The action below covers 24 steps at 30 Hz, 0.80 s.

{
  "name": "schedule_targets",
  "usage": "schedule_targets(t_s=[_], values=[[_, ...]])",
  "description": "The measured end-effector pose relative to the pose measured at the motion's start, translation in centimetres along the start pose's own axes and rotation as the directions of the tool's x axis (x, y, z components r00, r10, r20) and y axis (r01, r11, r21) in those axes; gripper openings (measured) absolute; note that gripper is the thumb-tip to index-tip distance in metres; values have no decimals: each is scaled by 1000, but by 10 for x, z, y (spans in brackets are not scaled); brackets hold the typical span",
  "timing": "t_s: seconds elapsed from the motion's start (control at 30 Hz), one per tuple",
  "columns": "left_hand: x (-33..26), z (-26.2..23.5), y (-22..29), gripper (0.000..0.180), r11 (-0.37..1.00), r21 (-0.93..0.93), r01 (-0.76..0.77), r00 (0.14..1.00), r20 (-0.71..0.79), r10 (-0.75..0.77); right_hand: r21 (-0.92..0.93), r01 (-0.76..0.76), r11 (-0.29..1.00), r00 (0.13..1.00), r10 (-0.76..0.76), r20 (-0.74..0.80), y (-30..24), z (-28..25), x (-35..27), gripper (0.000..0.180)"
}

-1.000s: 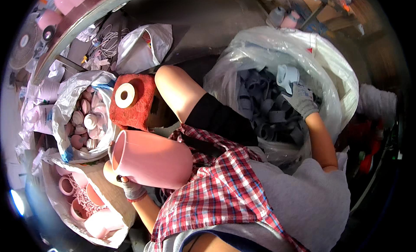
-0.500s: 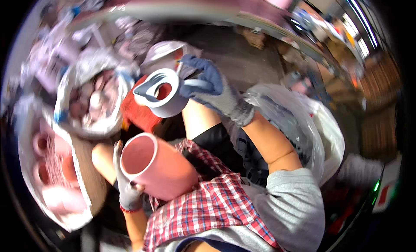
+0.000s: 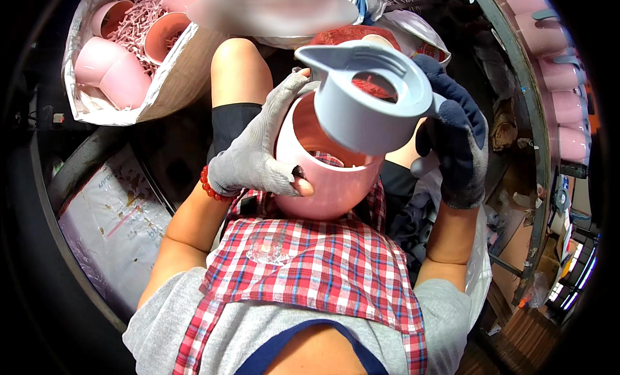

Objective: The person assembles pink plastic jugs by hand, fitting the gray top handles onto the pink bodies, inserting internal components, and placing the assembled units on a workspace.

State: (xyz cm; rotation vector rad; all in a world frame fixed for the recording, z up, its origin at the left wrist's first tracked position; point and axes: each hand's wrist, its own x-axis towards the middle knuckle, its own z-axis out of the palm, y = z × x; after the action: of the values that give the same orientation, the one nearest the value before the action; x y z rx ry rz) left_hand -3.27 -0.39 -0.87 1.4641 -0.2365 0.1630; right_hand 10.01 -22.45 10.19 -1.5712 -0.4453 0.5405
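My left hand [image 3: 258,142], in a grey glove with bare fingertips, is closed around the side of a pink jug body [image 3: 329,197]. The body rests against my checked apron [image 3: 310,246], its wide mouth facing up and away from me. In my right hand [image 3: 455,136], gloved in grey and dark blue, is a blue-grey jug collar [image 3: 365,126] with a pouring spout, gripped by its handle. The collar hangs tilted over the far right part of the mouth, spout pointing left. Whether its lower rim touches the body, I cannot tell.
At the upper left, a white woven sack [image 3: 174,78] holds pink jug bodies and pink shreds. A red cloth [image 3: 342,34] lies beyond the collar. Along the right edge, a shelf [image 3: 542,117] bears pink jugs with blue-grey handles. Dark pieces [image 3: 413,217] lie in a bag beside my right forearm.
My right hand has brought the collar down from beside the jug body to over its mouth. The body now stands more upright in my left hand. The whole view has turned.
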Motion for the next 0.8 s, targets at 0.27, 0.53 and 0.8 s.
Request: schedule_targets(t_s=[0.27, 0.53, 0.8], values=[[10, 10, -2, 130, 946, -278, 166, 986, 17, -168, 131, -118, 984, 982, 96, 160, 8, -1, 4, 48], [9, 13, -13, 130, 930, -311, 193, 981, 95, -171, 119, -160, 980, 972, 135, 192, 16, -15, -2, 48], [7, 17, -23, 131, 936, -309, 170, 984, 112, -142, 63, -153, 986, 975, 140, 174, 22, -20, -4, 47]])
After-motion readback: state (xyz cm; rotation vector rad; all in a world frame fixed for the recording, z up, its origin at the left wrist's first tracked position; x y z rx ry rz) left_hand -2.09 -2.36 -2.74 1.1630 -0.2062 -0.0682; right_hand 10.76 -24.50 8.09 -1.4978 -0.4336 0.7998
